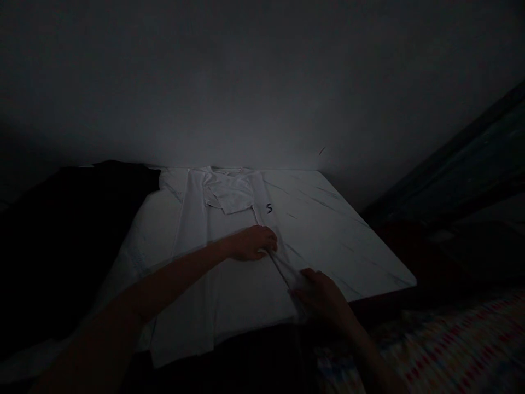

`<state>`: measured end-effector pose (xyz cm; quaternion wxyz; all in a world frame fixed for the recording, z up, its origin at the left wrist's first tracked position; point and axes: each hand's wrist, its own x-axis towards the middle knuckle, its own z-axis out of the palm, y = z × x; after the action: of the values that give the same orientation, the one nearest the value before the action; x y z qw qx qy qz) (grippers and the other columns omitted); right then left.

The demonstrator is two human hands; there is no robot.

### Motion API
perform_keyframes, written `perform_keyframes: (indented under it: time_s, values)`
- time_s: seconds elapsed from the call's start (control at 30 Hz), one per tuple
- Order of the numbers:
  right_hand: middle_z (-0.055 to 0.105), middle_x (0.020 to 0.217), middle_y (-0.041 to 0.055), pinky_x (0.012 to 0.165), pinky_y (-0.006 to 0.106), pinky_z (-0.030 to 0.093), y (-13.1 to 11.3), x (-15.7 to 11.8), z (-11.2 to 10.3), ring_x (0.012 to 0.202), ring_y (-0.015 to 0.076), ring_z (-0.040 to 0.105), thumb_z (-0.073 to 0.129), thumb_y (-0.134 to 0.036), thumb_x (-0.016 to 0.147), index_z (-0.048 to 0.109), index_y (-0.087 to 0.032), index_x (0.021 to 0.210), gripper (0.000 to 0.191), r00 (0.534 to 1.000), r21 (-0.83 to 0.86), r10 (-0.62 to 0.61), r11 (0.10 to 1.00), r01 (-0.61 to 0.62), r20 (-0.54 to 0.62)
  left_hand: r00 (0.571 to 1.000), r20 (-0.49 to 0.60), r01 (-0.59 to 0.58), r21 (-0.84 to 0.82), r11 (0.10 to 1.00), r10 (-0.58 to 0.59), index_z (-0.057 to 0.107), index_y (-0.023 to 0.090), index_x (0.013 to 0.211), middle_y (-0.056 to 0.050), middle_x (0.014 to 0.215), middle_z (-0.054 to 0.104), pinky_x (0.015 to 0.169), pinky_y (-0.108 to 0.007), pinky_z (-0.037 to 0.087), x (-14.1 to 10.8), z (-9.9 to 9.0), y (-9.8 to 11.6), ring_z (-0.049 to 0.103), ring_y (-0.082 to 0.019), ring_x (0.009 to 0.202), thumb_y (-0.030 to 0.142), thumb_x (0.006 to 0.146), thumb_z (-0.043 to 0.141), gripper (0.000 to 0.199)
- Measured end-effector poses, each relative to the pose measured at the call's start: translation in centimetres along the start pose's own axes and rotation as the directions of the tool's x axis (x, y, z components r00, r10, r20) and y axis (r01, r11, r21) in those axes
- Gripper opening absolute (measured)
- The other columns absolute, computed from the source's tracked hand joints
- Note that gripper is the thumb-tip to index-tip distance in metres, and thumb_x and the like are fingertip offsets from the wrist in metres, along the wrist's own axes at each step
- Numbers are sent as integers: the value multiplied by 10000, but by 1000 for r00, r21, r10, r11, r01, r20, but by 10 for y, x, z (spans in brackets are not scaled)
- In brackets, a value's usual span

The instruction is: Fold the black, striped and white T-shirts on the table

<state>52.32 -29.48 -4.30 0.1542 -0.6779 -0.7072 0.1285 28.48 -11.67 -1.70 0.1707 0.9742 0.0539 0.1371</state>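
Note:
A white garment (pixel 241 295) lies spread on the marble-patterned table, its neckline at the far edge near the wall. A dark mark like an "S" shows on its right part. My left hand (pixel 255 243) reaches across it, fingers closed on the fabric along a dark edge line at the right side. Nearer to me and further right, my right hand (pixel 318 290) pinches the same side of the garment close to its lower corner. The picture is very dark, so fine folds are hard to make out.
A black garment (pixel 69 241) lies at the left of the table (pixel 348 246). Behind stands a plain grey wall (pixel 246 82). Colourful patterned fabric (pixel 463 345) is at the lower right, and a dark object slants along the right side.

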Motion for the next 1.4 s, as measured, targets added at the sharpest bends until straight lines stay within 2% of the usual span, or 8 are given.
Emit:
perform_keyframes:
  time_s: [0.13,0.37,0.6,0.8,0.97,1.17,1.27,1.4]
  values:
    - [715,798,53,640,309,534,-5,-34,-4,714,228,680,633,-374,794,661,-220,912,196,998,114,55,992,-52,-27,998,33,-47,57,997,45,634,191,1124,-103,1194,636,970,-364,424,8,11,32,570,-227,1126,238,885,641,244]
    - [681,782,32,583,209,494,-37,-71,11,660,138,652,525,-247,929,662,-226,1007,159,895,215,-411,871,442,-175,975,96,-222,404,887,201,625,200,1022,-64,975,656,683,-345,402,1,25,67,559,-205,877,183,925,563,116]
    - [701,843,59,591,226,493,-33,-78,31,706,140,649,487,-248,996,684,-227,1125,236,820,141,-524,816,561,-231,922,23,-346,497,796,386,621,215,961,-49,891,620,615,-319,346,-22,40,95,516,-171,782,208,953,567,55]
    - [699,784,44,611,266,520,-38,-65,-8,718,163,645,530,-381,993,716,-221,933,252,815,176,-552,796,578,-177,913,33,-379,437,816,406,625,207,893,-39,856,611,578,-315,333,-24,42,108,516,-174,775,205,945,569,76]
    - [659,1272,113,979,358,526,-42,-1,-21,1158,204,622,410,-205,1015,628,-182,1276,341,892,144,-417,885,442,-174,898,146,-439,239,866,415,629,199,821,-55,865,630,591,-325,387,-21,36,117,559,-180,798,324,902,627,149]
    - [351,1594,66,1224,498,247,-50,57,17,1476,278,297,595,-234,936,463,-212,1466,547,894,6,-446,895,446,47,981,95,-189,227,955,171,641,192,922,-59,881,671,699,-318,479,-33,22,111,609,-179,829,235,957,505,147]
    - [274,1619,98,1220,542,218,-42,36,25,1503,279,219,552,-321,970,350,-204,1535,611,860,-29,-506,860,509,63,993,-40,117,256,960,-110,629,185,1106,-87,1071,694,879,-355,508,-77,9,95,629,-207,1016,230,974,474,208]
    - [229,1635,110,1209,532,242,-17,-13,16,1518,284,140,625,-433,918,215,-206,1585,815,779,-37,-615,782,623,120,915,-147,402,267,876,-376,597,250,1268,-82,1307,643,1019,-394,486,-166,-2,91,572,-220,1236,213,994,392,344]
